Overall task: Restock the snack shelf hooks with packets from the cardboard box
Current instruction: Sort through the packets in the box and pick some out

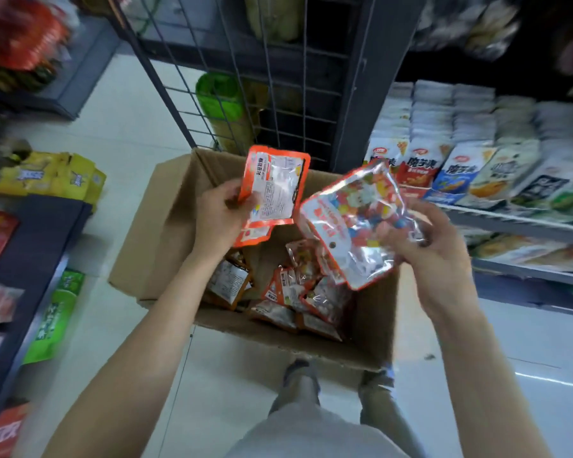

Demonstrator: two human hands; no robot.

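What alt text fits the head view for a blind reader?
Two bare hands each hold an orange-edged snack packet, left hand label side up, right hand clear-fronted, above an open brown cardboard box of more packets on a pale floor.

Brown corrugated cardboard box [166, 206]: matt, rough paper. Orange-edged snack packets [273, 190]: glossy crinkled plastic film, the clear-windowed one [351, 223] catching glare. Dark wire grid panel [245, 77]: painted metal. White floor tiles [119, 104]: smooth, shiny.

Shelf packets [419, 166] read 魔芋爽; print on other packets too blurred to read.
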